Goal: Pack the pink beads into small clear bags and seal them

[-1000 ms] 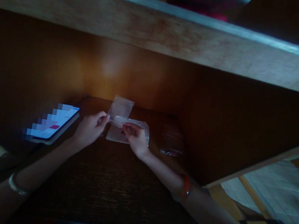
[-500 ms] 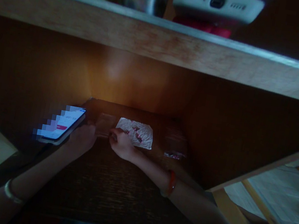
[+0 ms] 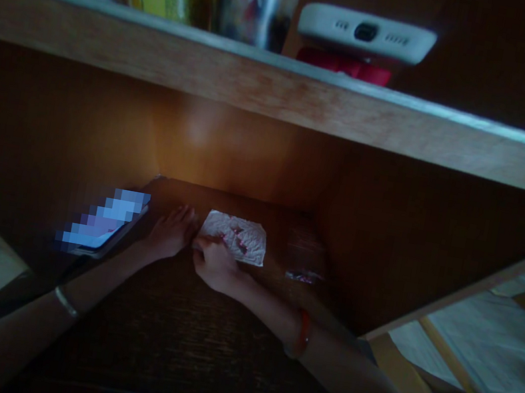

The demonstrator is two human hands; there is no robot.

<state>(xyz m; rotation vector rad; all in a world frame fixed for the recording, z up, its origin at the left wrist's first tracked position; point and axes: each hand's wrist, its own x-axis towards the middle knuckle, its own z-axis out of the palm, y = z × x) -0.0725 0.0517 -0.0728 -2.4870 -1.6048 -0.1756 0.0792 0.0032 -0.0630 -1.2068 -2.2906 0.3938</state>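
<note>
Paper (image 3: 256, 239) lies flat, seemingly to carry red bits (image 3: 237, 229); left hand (image 3: 171, 233) spreads loosely, right hand (image 3: 216, 263) curls, hold unclear.

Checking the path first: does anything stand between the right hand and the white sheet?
Nothing visible does: the right hand is at the near left corner of the white sheet, though contact is unclear. The left hand sits left of both; the plastic packet lies to the sheet's right.
</note>
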